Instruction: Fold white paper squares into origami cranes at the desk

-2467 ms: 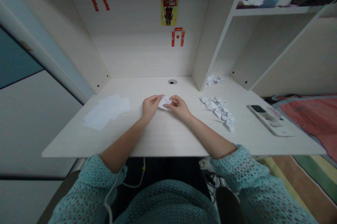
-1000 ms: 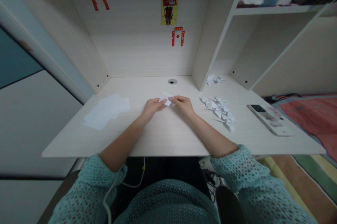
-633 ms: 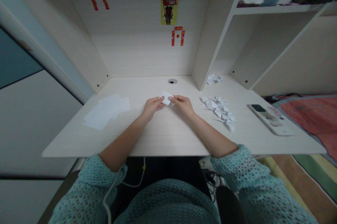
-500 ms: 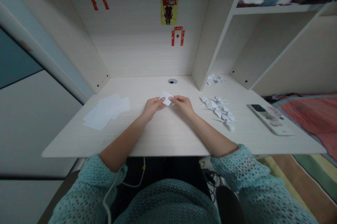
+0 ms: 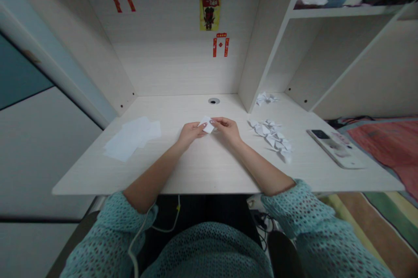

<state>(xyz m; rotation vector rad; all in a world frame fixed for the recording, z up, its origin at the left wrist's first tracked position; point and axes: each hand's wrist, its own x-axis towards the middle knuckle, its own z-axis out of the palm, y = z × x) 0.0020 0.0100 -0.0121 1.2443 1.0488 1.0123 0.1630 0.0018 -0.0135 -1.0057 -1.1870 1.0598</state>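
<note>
Between my hands, above the middle of the desk, is a small folded piece of white paper (image 5: 207, 126). My left hand (image 5: 190, 133) pinches its left side, thumb on top and fingers underneath. My right hand (image 5: 228, 129) is closed on its upper right edge with thumb and fingertips. To the left, flat white paper sheets (image 5: 130, 136) lie overlapping on the desk. Several folded white paper pieces (image 5: 272, 134) lie in a loose row to the right of my right hand.
More folded papers (image 5: 267, 98) sit beyond the upright divider (image 5: 261, 60). A phone (image 5: 335, 149) lies at the right of the white desk (image 5: 202, 173). A round cable hole (image 5: 214, 101) is near the back panel. A pale cable (image 5: 133, 247) runs past my left sleeve.
The folded paper has turned and shifted slightly between my fingers. My right fingertips have moved a little up along its edge. Everything else stays in place.
</note>
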